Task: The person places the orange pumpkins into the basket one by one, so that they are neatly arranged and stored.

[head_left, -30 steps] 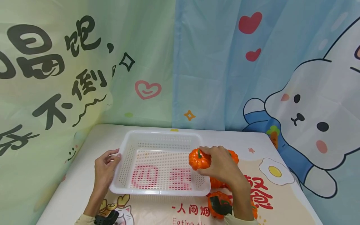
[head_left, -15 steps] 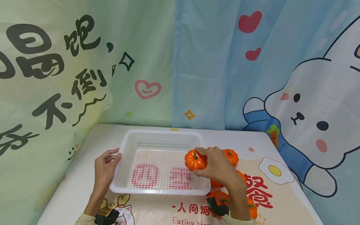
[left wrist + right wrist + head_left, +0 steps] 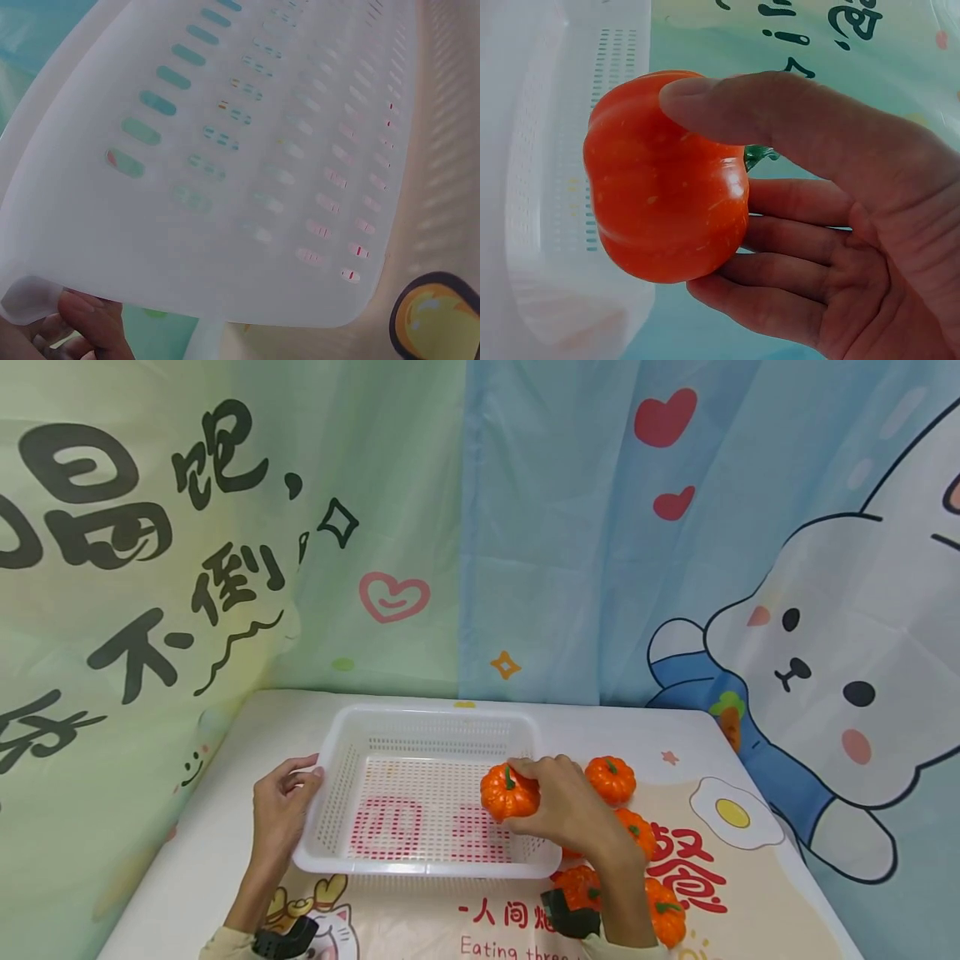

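Observation:
A white perforated basket stands on the table, its left rim gripped by my left hand. In the left wrist view, the fingers of that hand curl round the rim of the basket. My right hand holds an orange pumpkin with a green stem over the right part of the basket. The right wrist view has the thumb of my right hand across one side of the pumpkin and the fingers behind it.
Right of the basket lie several more orange pumpkins, one at the back, one near the front and others partly behind my right arm. A printed mat covers the front of the table. Printed curtains hang behind.
My right hand has moved left with the pumpkin, further in over the basket, uncovering more of the pumpkins at the right. My left hand and the basket have stayed in place.

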A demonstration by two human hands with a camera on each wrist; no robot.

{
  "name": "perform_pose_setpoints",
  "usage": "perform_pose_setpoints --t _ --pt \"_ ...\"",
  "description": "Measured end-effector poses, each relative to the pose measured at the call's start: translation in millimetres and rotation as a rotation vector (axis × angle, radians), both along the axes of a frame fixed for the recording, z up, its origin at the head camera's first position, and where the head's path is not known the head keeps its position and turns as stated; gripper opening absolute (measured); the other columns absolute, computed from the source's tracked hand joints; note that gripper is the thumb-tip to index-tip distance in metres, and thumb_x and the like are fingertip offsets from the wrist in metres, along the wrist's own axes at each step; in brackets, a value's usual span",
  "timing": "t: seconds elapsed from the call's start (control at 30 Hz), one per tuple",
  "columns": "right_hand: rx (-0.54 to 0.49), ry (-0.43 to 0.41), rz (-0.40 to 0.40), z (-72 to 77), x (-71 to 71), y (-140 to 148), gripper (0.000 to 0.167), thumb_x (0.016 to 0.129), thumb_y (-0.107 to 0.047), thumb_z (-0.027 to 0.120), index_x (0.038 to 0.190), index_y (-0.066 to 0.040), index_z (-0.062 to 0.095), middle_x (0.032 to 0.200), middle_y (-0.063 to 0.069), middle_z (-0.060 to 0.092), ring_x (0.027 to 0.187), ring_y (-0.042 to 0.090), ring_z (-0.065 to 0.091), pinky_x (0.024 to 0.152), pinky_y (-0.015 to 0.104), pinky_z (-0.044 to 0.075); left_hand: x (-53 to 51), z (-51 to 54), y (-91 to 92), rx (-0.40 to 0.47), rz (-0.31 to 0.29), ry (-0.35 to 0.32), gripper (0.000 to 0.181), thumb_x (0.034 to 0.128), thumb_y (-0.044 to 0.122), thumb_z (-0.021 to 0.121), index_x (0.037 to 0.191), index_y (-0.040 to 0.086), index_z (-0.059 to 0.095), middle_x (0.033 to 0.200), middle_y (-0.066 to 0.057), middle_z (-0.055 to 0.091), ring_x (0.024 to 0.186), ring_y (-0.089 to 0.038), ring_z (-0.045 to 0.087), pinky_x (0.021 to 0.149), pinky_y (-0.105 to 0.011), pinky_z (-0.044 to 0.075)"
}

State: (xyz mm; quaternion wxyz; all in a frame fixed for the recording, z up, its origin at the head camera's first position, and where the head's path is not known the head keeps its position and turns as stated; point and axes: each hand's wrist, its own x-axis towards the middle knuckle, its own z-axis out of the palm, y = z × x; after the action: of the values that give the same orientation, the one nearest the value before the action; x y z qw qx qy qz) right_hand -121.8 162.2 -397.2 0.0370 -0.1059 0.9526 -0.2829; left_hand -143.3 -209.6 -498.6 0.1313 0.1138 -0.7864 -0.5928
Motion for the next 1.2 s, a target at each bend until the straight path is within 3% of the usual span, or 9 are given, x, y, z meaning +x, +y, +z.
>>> perform_pose_setpoints --t 0.47,0.77,1.2 --pt "-0.032 -0.031 0.029 -6.8 -0.3 -14 0.074 0.078 -0.023 0.099 0.145 -0.012 0.072 0.123 0.001 0.076 0.110 0.023 0.056 0.099 0.046 0.062 0.4 0.3 0.1 0.003 0.002 0.001 0.031 0.1104 0.016 0.065 0.136 0.001 0.072 0.117 -0.029 0.077 0.078 -0.008 0.072 0.069 -0.018 0.061" --pt "-0.033 -0.002 0.106 -13.8 -1.6 -21 0.072 0.079 -0.030 0.098 0.143 -0.010 0.073 0.125 0.002 0.078 0.111 0.022 0.061 0.103 0.048 0.059 1.3 -0.3 -0.1 0.022 -0.005 0.005 0.032 0.1104 0.021 0.066 0.135 0.002 0.073 0.118 -0.029 0.078 0.080 -0.017 0.076 0.070 -0.022 0.064" --pt "-0.058 0.020 0.168 -24.0 -0.9 -30 0.073 0.080 -0.028 0.097 0.144 -0.006 0.071 0.131 0.007 0.078 0.113 0.025 0.060 0.103 0.050 0.058 1.4 -0.9 0.3 0.018 -0.007 0.015 0.032 0.1103 0.021 0.066 0.136 0.002 0.072 0.116 -0.029 0.078 0.081 -0.019 0.077 0.069 -0.022 0.064"
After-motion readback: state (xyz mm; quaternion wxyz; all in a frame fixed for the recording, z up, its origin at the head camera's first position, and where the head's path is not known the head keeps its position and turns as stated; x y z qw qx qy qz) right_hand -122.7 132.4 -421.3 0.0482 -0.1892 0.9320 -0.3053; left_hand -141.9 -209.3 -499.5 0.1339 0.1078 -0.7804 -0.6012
